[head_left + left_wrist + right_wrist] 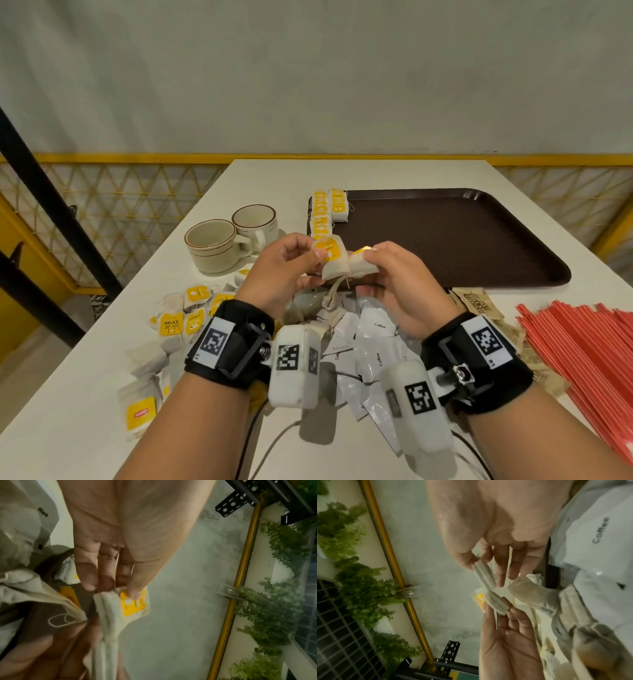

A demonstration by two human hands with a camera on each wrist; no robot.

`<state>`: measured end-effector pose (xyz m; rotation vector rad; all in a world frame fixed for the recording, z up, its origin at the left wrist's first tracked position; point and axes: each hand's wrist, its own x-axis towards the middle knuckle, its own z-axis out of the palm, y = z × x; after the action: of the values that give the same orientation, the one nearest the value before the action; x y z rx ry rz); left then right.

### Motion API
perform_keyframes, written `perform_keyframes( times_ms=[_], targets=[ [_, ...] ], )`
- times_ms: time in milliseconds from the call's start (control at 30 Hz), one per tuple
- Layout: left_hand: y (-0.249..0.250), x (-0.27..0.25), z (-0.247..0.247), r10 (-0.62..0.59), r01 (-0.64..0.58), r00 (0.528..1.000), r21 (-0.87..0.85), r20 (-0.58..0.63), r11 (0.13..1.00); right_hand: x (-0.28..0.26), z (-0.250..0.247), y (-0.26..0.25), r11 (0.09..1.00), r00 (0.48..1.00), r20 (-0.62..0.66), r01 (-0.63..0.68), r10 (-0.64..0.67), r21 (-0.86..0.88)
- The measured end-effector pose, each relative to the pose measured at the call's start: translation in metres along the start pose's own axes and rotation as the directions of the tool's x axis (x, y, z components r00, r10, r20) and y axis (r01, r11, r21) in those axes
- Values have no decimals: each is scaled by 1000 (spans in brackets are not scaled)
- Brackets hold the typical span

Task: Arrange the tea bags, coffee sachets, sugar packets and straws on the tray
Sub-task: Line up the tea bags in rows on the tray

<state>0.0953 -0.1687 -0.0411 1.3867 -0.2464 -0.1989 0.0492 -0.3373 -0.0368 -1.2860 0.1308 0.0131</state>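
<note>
Holding two tea bags between both hands at centre frame in the head view, above the near-left edge of the tray (445, 236).

- Left hand (277, 270): thumb and fingers pinch the left tea bag (330, 255); yellow tag faces up, the bag's long axis slanting from upper right to lower left.
- Right hand (394, 284): fingers pinch the right tea bag (363, 265), long axis nearly level across the frame, tag end toward upper left.
- Relation: the two bags touch at their lower inner corners, where their strings (337, 287) hang tangled; whether knotted cannot be told.
- Judgement: the bags likely need parting before placing. The row of tea bags (325, 212) at the tray's upper-left corner lies just beyond the left hand, the nearer one.
- Unsorted: loose tea bags (181, 318) lower left, coffee sachets (373, 346) below the wrists, sugar packets (479, 303) and straws (582, 346) at right, all on the surface (342, 171).
</note>
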Motion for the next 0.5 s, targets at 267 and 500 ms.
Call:
perform_keyframes(
  times_ms=[267, 500],
  targets=[
    [0, 3, -5, 35, -33, 994, 23, -107, 999, -4, -3, -3, 999, 998, 54, 20, -18, -27],
    [0, 4, -10, 89, -84, 987, 42, -131, 996, -5, -10, -9, 981, 984, 166, 93, -64, -173]
  ],
)
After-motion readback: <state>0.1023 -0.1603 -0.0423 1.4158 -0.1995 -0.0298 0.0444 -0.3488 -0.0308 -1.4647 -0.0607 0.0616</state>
